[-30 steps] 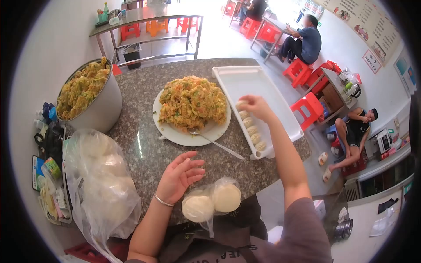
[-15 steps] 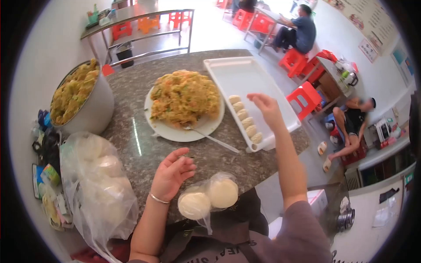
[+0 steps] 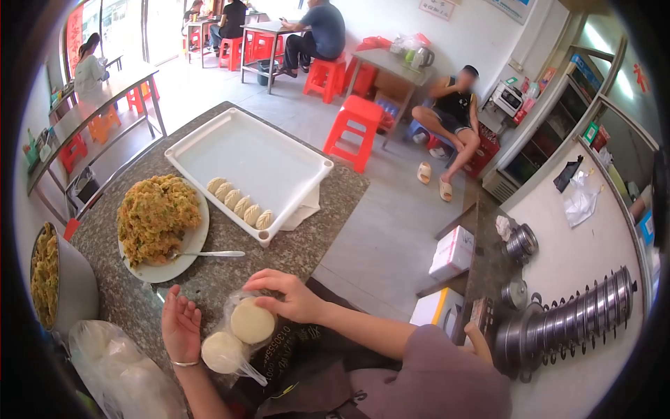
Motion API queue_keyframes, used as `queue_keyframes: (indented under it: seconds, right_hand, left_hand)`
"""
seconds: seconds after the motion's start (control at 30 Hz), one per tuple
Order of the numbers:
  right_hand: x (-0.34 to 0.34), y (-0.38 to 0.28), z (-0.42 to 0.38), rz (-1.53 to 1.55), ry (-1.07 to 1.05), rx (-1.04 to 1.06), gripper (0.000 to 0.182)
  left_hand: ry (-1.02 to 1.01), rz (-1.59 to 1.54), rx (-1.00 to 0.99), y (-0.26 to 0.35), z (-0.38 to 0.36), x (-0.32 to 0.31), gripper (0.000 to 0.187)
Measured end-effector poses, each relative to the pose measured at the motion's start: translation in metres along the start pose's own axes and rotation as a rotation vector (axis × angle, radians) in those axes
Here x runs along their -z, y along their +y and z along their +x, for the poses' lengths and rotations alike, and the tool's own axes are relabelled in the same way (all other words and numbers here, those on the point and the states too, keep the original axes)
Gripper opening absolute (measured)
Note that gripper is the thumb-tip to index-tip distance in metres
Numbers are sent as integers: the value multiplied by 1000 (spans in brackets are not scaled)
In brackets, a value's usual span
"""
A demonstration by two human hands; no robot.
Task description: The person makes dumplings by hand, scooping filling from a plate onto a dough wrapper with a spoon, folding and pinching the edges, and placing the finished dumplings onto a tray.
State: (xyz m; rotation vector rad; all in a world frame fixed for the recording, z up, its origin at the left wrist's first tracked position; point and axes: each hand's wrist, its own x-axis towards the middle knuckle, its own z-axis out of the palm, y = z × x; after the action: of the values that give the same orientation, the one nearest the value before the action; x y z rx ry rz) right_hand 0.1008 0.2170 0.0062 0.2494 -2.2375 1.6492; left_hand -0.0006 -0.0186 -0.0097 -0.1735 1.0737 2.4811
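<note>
Two stacks of round pale dough wrappers [image 3: 252, 320] lie in clear plastic at the table's near edge. My right hand [image 3: 289, 299] reaches over the right-hand stack, its thumb and fingers apart at the upper edge; no wrapper is visibly lifted. To the left of the stacks, my left hand [image 3: 181, 327] is turned palm up, fingers loosely curled and apart, with nothing in it. A plate [image 3: 199, 241] bears a heap of yellow-orange chopped filling [image 3: 157, 216], a metal spoon [image 3: 220, 254] stuck in it. Several pleated dumplings [image 3: 241, 207] sit in a row in a white tray [image 3: 279, 143].
At left stand a large pot [image 3: 77, 286] of the same filling and a plastic bag [image 3: 125, 370] with pale round contents. Metal steamer-like rings [image 3: 579, 321] line a counter on the right. Red stools [image 3: 354, 129] and several seated people are beyond the table.
My right hand has come back from over the tray to the wrapper stacks. My left hand stays beside them, still empty. The view has swung to the right.
</note>
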Motion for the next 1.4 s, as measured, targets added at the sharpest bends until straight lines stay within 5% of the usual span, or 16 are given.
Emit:
queue_keyframes:
  seconds: [0.8,1.27,1.4]
  right_hand:
    - [-23,-10,-10,-348,199,235,9]
    - [-21,-8,0,-336,102,254,9]
    - [-20,-4,3,-306,70,314,10]
  left_hand:
    - [-31,81,-22,-1,9,13,40]
    - [121,182,-48,-3,6,6,41]
    - [-5,207,-29,0,9,20,41]
